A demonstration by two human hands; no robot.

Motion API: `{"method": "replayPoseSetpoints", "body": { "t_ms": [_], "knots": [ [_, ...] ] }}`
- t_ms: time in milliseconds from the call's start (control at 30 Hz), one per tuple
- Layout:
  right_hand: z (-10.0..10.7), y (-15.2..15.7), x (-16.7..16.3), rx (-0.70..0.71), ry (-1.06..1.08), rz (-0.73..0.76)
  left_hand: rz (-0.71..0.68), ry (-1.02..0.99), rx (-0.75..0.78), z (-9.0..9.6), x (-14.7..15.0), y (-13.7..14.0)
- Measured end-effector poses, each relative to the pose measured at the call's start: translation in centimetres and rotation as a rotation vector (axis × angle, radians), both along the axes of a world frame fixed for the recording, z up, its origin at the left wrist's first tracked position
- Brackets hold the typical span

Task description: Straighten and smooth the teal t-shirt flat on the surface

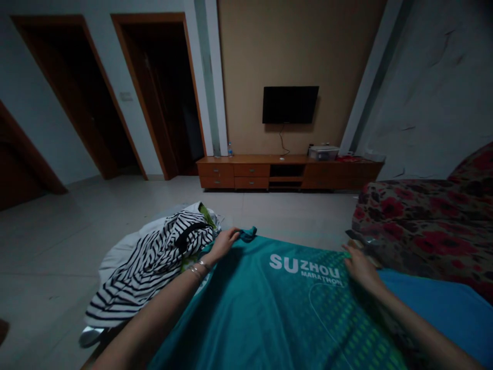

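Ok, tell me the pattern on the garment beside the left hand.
Black-and-white stripes on the striped garment, seen in the head view.

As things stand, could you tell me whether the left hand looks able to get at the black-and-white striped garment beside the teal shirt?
Probably yes. The left hand pinches the teal marathon shirt at its far edge, and the black-and-white striped garment lies right beside that wrist with nothing between them; it would only need to release the shirt.

Dim room, wall television (290,104) above low wooden cabinet (288,172)
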State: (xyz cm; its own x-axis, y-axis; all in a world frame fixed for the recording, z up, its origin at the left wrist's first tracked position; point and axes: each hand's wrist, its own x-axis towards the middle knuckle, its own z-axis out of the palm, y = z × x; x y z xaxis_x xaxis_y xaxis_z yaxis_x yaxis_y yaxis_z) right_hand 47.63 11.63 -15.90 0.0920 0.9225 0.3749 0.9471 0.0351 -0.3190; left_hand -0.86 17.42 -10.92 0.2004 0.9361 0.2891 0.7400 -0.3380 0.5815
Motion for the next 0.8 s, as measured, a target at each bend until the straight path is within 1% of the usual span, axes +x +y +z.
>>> {"method": "replayPoseSetpoints", "body": {
  "t_ms": [67, 100, 133, 200, 233, 267, 333, 400, 467, 533, 567, 600, 633, 700, 733, 767, 800],
  "knots": [
    [-3.1, -1.7, -2.7, -0.025, -0.041, 0.159, 0.072, 0.051, 0.054, 0.0, -2.0, -1.2],
    [-4.8, -2.7, -4.0, -0.041, -0.068, 0.215, 0.143, 0.104, 0.096, 0.0, -3.2, -1.9],
    [-6.5, -3.6, -5.0, -0.046, -0.099, 0.240, 0.231, 0.183, 0.141, -0.1, -4.6, -2.5],
    [-9.5, -4.9, -6.1, 0.006, -0.159, 0.207, 0.399, 0.398, 0.204, -0.4, -7.2, -3.7],
    [-10.7, -5.1, -6.3, 0.042, -0.178, 0.195, 0.449, 0.511, 0.214, -0.6, -8.3, -4.1],
    [-11.5, -5.1, -6.2, 0.074, -0.192, 0.190, 0.462, 0.605, 0.205, -0.8, -9.2, -4.4],
    [-12.3, -4.6, -5.6, 0.109, -0.208, 0.207, 0.424, 0.699, 0.148, -1.0, -10.1, -4.7],
    [-12.1, -3.8, -5.0, 0.111, -0.226, 0.234, 0.405, 0.718, 0.100, -0.9, -9.7, -4.8],
    [-11.6, -3.3, -4.6, 0.101, -0.248, 0.258, 0.429, 0.706, 0.083, -0.3, -8.5, -5.3],
    [-11.2, -3.2, -4.5, 0.087, -0.267, 0.259, 0.429, 0.678, 0.089, 0.3, -7.1, -6.9],
    [-11.0, -3.2, -4.6, 0.076, -0.272, 0.246, 0.384, 0.660, 0.081, 0.4, -6.4, -8.2],
    [-10.6, -3.3, -4.7, 0.053, -0.276, 0.233, 0.308, 0.642, 0.062, 0.4, -5.7, -10.0],
    [-10.0, -3.4, -4.9, 0.010, -0.280, 0.223, 0.189, 0.624, 0.025, 0.1, -5.2, -12.0],
    [-8.2, -3.7, -5.6, -0.114, -0.291, 0.199, -0.083, 0.598, -0.061, -0.8, -4.4, -17.0],
    [-6.9, -4.1, -6.3, -0.179, -0.301, 0.179, -0.167, 0.580, -0.098, -1.4, -4.1, -19.6],
    [-5.6, -4.8, -7.2, -0.223, -0.310, 0.161, -0.217, 0.552, -0.131, -1.9, -3.9, -22.2],
    [-4.4, -5.8, -8.3, -0.230, -0.300, 0.145, -0.226, 0.520, -0.168, -2.4, -3.8, -24.6]
  ]
}}
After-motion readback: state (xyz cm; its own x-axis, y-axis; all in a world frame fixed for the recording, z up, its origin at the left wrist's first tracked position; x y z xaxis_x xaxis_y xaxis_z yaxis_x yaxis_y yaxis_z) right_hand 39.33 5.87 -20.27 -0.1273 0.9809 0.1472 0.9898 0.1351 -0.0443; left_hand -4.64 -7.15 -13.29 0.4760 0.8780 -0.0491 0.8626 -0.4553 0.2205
